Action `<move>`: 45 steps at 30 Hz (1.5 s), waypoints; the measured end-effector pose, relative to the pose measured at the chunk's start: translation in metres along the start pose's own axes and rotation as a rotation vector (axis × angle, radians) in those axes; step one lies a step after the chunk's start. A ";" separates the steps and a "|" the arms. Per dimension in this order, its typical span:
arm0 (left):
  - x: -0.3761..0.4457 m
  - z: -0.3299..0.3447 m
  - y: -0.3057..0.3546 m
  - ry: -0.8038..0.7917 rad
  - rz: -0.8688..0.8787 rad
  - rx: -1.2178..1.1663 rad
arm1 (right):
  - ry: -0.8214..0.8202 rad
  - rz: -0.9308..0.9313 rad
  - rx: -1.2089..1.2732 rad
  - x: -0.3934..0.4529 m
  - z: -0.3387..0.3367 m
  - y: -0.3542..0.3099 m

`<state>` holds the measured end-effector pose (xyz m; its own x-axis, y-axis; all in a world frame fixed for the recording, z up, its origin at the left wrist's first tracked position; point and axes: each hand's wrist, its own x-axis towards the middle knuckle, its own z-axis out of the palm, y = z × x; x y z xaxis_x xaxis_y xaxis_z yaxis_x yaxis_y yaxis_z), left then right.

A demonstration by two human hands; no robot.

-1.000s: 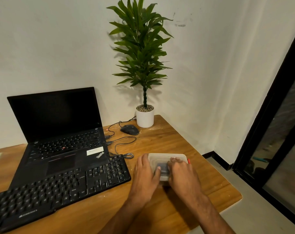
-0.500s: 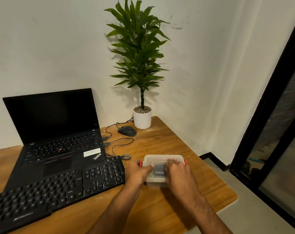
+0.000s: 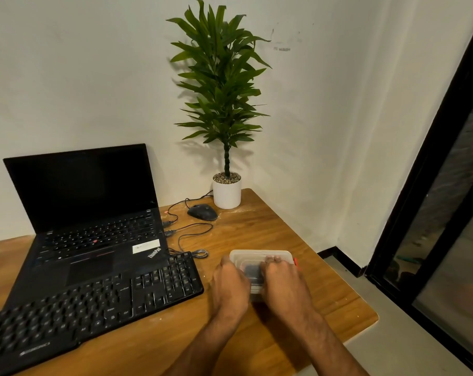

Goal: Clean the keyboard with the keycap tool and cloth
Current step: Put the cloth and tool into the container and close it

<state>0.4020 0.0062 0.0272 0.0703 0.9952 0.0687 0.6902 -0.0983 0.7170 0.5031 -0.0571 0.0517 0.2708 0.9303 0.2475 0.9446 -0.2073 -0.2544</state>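
White plaster walls meet in a corner behind the wooden desk (image 3: pixel 270 232), and everything below is placed relative to the black external keyboard (image 3: pixel 94 302) lying along the desk's near left edge. Just right of that keyboard sits a small clear plastic container (image 3: pixel 259 257) with a lid and red side clips; something dark and grey shows through it, probably the cleaning kit, though I cannot tell what it is. Both hands are on the container: the left hand (image 3: pixel 231 283) curls round its keyboard-side end, the right hand (image 3: pixel 282 280) lies over the lid with fingers bent at the far rim. That two-sided hold looks meant to steady the box while the clips or lid are worked loose. Neither cloth nor keycap tool is out yet. Directly behind the keyboard stands an open laptop (image 3: pixel 94 221), screen dark, its palm rest reading "ThinkPad" beside a white sticker too small to read. Beyond the keyboard's right end are a wired mouse (image 3: pixel 202 212) and a potted plant (image 3: pixel 224 104).
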 end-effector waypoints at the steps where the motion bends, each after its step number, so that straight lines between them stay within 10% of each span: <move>1: 0.001 0.001 -0.003 -0.005 0.017 -0.019 | 0.043 0.020 0.045 -0.002 -0.003 0.002; 7: 0.007 -0.002 -0.015 -0.058 -0.046 -0.268 | 0.427 0.222 0.302 -0.007 -0.006 0.022; 45: 0.216 0.034 0.032 -0.107 -0.308 -0.439 | 0.001 0.397 0.617 0.231 0.053 0.053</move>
<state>0.4639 0.2179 0.0412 0.0014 0.9695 -0.2450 0.3265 0.2311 0.9165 0.6057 0.1627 0.0455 0.5711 0.8204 0.0277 0.4991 -0.3202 -0.8052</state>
